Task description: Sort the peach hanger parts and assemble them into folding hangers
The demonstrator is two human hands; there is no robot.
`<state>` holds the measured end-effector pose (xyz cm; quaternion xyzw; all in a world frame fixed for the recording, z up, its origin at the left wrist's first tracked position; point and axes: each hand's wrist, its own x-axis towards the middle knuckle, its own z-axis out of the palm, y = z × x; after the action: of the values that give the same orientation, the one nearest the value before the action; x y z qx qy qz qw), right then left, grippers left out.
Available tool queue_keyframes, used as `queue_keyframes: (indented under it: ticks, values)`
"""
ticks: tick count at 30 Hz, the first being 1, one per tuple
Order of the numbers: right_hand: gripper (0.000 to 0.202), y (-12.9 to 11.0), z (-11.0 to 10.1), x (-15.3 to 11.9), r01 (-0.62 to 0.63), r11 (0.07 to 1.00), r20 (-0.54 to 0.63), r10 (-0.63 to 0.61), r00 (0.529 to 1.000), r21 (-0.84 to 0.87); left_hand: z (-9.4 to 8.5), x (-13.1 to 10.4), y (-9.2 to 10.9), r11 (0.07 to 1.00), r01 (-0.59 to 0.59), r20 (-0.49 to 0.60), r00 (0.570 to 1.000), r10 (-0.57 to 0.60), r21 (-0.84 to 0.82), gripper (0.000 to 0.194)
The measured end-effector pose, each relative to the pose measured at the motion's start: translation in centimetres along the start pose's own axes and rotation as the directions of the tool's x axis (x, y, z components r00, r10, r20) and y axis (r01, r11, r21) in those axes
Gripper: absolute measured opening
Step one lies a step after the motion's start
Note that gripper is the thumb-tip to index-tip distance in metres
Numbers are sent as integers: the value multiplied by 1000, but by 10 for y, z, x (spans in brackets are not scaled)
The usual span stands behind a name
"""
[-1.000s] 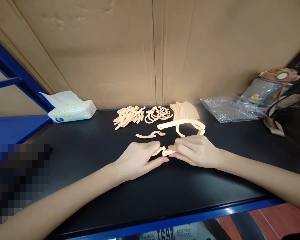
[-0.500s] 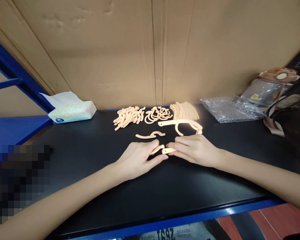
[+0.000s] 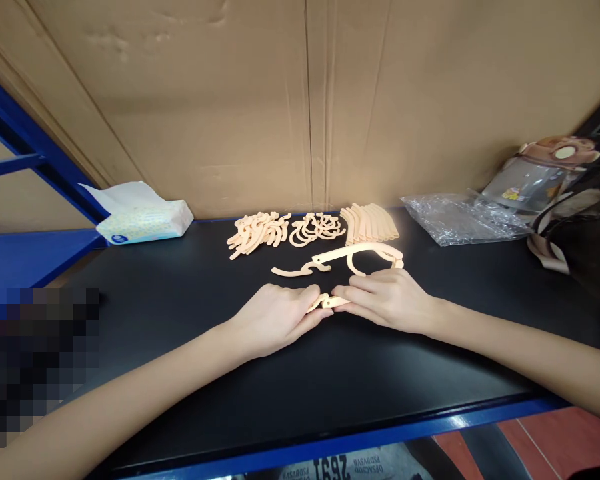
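Curved pc (image 3: 315,305) is pinched tight in L grip (image 3: 275,321), holed bar (image 3: 337,302) in R grip (image 3: 393,300), mid-way to back edge of desk (image 3: 280,407); joining seems in hand, ends should be aligned.

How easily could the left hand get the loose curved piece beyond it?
Probably yes, after releasing the pale piece that the left hand grips. The loose curved piece lies just beyond, its left end uncovered; a long piece beyond the right hand overlaps its right end in view.
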<state>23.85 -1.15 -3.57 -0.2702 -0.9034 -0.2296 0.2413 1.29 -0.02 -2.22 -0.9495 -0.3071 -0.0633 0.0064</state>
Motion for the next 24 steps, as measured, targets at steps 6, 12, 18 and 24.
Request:
queue_keyframes:
  ticks: [6, 12, 18, 24]
  values:
    - [37, 1, 2, -2, -1, 999, 44, -1, 999, 49, 6, 0, -5, 970, -112, -94, 986, 135, 218, 39]
    - [39, 1, 4, -3, -16, 995, 103, 6, 995, 95, 9, 0, -11, 917, -178, -153, 957, 245, 357, 39]
    - [40, 1, 4, -1, -110, 972, 212, 65, 975, 209, 8, 1, -11, 861, -199, -158, 940, 304, 469, 35]
    - [33, 2, 3, 1, -250, 878, 322, 118, 939, 407, 9, -1, -8, 829, -174, -177, 935, 309, 531, 33]
